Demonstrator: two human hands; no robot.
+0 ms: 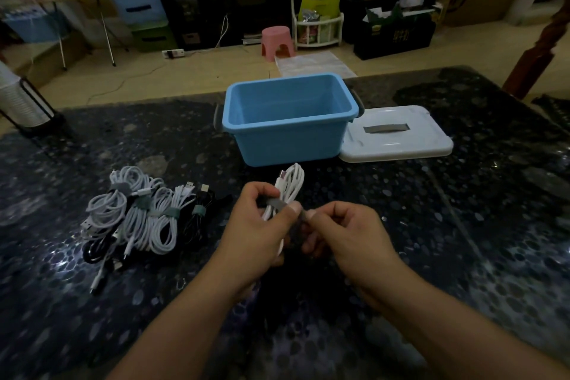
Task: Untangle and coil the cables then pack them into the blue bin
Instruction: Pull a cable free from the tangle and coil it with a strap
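Both forearms are reaching in from the bottom edge, bare, converging toward centre frame above the table. Left hand is curling its fingers, thumb lying across the front and pressing against the index finger, gripping a white coiled cable with a grey strap round it. Right hand is sitting just beside it, fingers bent inward, thumb and fingertips pinching the strap's free end. The two thumbs are nearly touching.

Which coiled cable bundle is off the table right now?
The white coil held in both hands before the blue bin; the other bundles lie on the table at left.
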